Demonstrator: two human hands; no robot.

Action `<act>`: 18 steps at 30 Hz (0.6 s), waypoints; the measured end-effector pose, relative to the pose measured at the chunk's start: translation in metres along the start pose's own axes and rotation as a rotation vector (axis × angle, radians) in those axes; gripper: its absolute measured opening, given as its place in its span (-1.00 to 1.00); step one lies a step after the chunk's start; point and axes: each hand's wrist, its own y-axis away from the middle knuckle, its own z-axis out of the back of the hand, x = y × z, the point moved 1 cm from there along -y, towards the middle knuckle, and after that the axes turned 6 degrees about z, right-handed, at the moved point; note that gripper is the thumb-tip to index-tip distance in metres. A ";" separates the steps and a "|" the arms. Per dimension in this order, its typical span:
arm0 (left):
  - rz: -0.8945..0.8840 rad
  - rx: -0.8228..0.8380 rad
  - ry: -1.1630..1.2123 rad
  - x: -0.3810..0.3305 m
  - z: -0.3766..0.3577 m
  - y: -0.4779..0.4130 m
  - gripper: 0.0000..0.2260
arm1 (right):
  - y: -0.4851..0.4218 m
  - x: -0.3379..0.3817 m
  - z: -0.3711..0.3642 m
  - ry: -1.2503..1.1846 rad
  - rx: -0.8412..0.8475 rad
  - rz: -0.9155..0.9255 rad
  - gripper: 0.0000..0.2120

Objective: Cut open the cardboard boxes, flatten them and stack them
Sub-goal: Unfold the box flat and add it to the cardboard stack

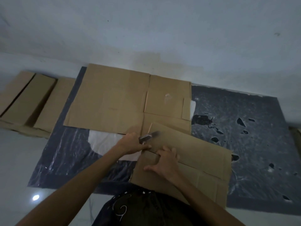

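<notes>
Reaches in from lower left with the left arm, nearly straight. Grips a box cutter (147, 137) in the left hand (132, 143), fingers wrapped round the handle, tip aimed away and to the right; too blurred to make out the blade. Holds the cutter at the far left corner of a partly flattened cardboard box (195, 160), nearest the body and askew on a dark plastic sheet (236, 128) full of holes. Presses down on that box with the right hand (165, 163), palm down, fingers spread and holding nothing, thumb out to the left, just beside the left hand. Beyond, partly under the box's far corner: a cut-open cardboard sheet (110, 98), flat. Far left, on pale floor (14, 160): a stack of flattened boxes (27, 101).
</notes>
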 end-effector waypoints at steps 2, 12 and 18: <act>-0.107 0.114 -0.012 0.009 0.013 0.008 -0.69 | 0.000 -0.002 -0.003 -0.013 -0.028 0.014 -0.33; -0.276 0.157 -0.494 0.019 0.063 0.016 -0.53 | -0.003 -0.003 -0.005 -0.004 -0.058 0.093 -0.39; -0.404 0.119 -0.679 0.003 0.066 0.014 -0.56 | -0.010 -0.005 -0.007 -0.025 -0.022 0.132 -0.38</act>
